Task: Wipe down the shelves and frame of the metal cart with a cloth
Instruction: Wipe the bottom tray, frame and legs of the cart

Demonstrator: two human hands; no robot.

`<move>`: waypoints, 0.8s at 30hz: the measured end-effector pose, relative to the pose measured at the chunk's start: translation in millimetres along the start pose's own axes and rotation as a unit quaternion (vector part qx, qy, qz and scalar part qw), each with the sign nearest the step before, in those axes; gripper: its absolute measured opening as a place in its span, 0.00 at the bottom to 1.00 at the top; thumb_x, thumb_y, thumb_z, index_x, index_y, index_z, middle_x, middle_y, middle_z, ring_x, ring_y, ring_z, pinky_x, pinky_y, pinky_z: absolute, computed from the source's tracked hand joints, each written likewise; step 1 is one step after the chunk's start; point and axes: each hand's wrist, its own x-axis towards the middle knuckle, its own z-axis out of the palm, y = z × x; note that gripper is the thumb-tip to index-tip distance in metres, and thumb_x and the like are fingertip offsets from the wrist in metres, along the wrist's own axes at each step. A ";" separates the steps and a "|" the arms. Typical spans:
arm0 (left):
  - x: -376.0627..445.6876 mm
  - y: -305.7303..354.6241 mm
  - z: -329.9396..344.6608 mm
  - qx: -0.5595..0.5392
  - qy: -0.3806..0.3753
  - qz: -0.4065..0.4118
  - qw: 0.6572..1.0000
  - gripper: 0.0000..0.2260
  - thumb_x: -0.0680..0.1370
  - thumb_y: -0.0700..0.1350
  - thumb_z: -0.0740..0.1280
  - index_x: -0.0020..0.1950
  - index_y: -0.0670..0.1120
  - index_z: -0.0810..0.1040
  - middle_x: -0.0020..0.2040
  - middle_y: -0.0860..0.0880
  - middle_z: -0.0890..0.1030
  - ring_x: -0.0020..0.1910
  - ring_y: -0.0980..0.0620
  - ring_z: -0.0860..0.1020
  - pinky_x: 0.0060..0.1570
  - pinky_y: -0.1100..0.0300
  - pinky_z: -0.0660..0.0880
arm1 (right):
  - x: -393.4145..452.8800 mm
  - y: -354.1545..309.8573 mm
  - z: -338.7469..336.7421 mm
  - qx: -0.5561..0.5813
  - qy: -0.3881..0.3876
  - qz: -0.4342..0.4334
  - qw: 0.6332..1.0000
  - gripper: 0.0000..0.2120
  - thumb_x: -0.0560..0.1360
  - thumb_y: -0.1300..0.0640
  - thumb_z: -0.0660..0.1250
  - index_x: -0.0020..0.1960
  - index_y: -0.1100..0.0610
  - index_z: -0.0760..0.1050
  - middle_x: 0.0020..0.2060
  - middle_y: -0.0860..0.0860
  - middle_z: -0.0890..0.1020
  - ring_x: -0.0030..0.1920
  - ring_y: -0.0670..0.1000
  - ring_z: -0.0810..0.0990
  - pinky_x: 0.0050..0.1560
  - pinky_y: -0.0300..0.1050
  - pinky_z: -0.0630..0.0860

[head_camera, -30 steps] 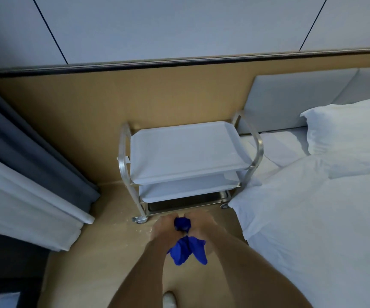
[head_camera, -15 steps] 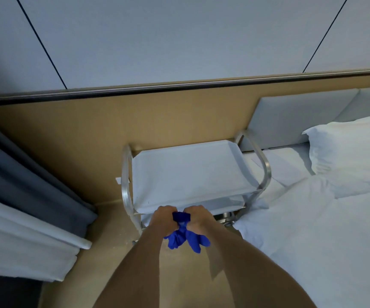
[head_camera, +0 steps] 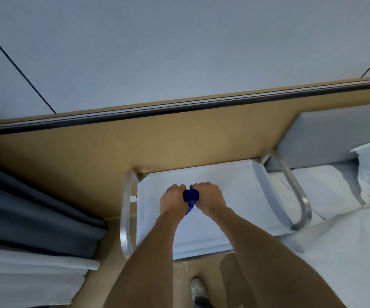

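Both hands out over the metal cart [head_camera: 275,207], left hand [head_camera: 172,200] and right hand [head_camera: 208,197] side by side, fingers curled tight around the bunched blue cloth [head_camera: 190,195] between them, above the top shelf [head_camera: 235,196]. White bed [head_camera: 346,252] to the right, curtain [head_camera: 35,214] left.

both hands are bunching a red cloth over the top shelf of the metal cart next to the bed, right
Not quite: the cloth is blue, not red. The head view shows the left hand and the right hand both gripping it, bunched between them, over the top shelf of the metal cart beside the bed.
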 end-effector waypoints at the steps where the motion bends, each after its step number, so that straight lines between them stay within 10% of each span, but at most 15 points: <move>1: 12.7 -0.3 7.6 0.003 0.006 0.002 1.000 0.08 0.73 0.40 0.66 0.51 0.48 0.76 0.48 0.50 0.77 0.42 0.50 0.77 0.41 0.59 0.76 | 13.6 6.6 3.8 -0.001 0.001 -0.001 1.000 0.09 0.69 0.64 0.62 0.46 0.54 0.75 0.40 0.49 0.80 0.44 0.54 0.79 0.34 0.42 0.67; 10: 16.1 -43.8 112.2 0.059 -0.226 -0.067 0.970 0.31 0.77 0.43 0.66 0.78 0.53 0.58 0.78 0.45 0.56 0.69 0.44 0.69 0.65 0.52 0.71 | 39.4 61.9 101.6 0.031 -0.250 0.102 0.962 0.19 0.78 0.59 0.64 0.69 0.55 0.72 0.64 0.54 0.77 0.63 0.57 0.76 0.62 0.47 0.73; 20: 52.6 -76.4 44.5 0.155 -0.129 -0.117 0.972 0.14 0.79 0.51 0.68 0.59 0.44 0.79 0.55 0.47 0.81 0.54 0.49 0.80 0.56 0.59 0.76 | 68.0 29.3 86.6 0.036 -0.255 0.124 0.958 0.10 0.78 0.60 0.60 0.59 0.55 0.73 0.48 0.50 0.76 0.51 0.55 0.77 0.50 0.49 0.77; 24: 64.0 -100.7 9.2 0.132 -0.109 -0.160 0.972 0.14 0.80 0.53 0.65 0.57 0.44 0.80 0.54 0.46 0.82 0.53 0.48 0.80 0.51 0.58 0.75 | 85.3 -9.7 83.0 0.018 -0.260 0.084 0.962 0.16 0.78 0.62 0.59 0.65 0.57 0.72 0.59 0.55 0.78 0.58 0.57 0.78 0.49 0.48 0.75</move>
